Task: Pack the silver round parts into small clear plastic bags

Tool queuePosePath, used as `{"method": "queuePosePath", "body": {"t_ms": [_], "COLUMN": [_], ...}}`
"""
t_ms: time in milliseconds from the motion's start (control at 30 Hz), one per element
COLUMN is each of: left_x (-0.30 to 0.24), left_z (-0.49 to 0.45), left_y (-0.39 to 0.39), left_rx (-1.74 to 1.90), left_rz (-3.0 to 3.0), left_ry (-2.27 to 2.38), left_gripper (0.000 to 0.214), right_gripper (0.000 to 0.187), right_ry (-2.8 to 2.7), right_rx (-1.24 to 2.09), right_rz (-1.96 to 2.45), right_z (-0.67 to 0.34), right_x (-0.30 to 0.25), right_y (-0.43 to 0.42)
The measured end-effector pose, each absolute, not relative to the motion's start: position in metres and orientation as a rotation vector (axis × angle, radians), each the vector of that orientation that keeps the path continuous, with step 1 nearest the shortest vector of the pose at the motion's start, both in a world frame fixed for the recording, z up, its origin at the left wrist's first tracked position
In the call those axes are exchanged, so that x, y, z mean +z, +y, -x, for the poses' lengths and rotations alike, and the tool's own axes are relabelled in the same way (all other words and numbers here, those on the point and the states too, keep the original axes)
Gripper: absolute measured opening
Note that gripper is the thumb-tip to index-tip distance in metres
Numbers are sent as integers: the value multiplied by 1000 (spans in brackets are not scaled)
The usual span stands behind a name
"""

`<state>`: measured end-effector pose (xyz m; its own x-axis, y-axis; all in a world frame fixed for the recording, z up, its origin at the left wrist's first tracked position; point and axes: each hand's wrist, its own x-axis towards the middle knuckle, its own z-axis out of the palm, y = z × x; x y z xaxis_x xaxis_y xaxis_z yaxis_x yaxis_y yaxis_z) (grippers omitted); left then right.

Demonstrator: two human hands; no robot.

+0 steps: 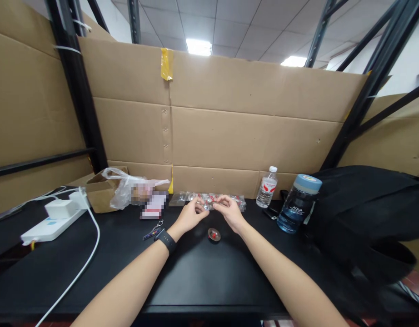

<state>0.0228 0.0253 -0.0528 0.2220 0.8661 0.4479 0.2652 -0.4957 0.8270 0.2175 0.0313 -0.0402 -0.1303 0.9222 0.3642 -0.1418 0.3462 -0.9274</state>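
My left hand [190, 217] and my right hand [231, 213] are raised over the middle of the black table, thumbs and fingers pinched close together. Between their fingertips is a small see-through shiny piece [207, 206]; its exact kind is too small to make out. Just behind the hands lies a row of small see-through plastic packets [238, 200] with red bits in them, partly hidden by my fingers. Below and between the hands, a small round dark dish-like piece [214, 235] with a red centre rests on the table, touched by neither hand.
A water bottle [266, 188] and a blue-lidded bottle [298, 206] stand right, beside a black bag [359, 213]. Left are a keychain [152, 232], a cardboard box [102, 193], a plastic bag [122, 188] and a power strip [51, 225] with a white cable. Cardboard [212, 136] walls the back.
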Motion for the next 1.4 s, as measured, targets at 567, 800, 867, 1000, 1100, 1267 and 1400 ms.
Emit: {"method": "queuePosePath", "body": {"t_ms": [567, 800, 867, 1000, 1100, 1267, 1400], "left_x": [-62, -44, -41, -41, -43, -38, -34], "left_z": [-11, -2, -15, -34, -38, -35, -29], "left_y": [33, 22, 11, -5, -8, -9, -8], "left_rx": [1037, 838, 806, 672, 662, 566, 459], "left_rz": [-2103, -2586, -2599, -2654, -2658, -2663, -2694], "left_ry": [1165, 1091, 908, 706, 783, 984, 1059], "left_gripper": [20, 19, 22, 20, 15, 8, 5], "right_gripper": [37, 23, 24, 15, 13, 25, 72], "right_ry": [-1639, -2134, -2142, -2161, -2242, -2267, -2353], "right_rx": [953, 562, 514, 451, 436, 416, 410], "right_rz": [876, 1108, 1089, 1023, 980, 912, 918], "right_z": [-244, -289, -290, -281, -271, -262, -261], "right_x": [-43, -49, -49, -40, -33, -29, -25], "right_y": [29, 48, 48, 39, 30, 21, 15]}}
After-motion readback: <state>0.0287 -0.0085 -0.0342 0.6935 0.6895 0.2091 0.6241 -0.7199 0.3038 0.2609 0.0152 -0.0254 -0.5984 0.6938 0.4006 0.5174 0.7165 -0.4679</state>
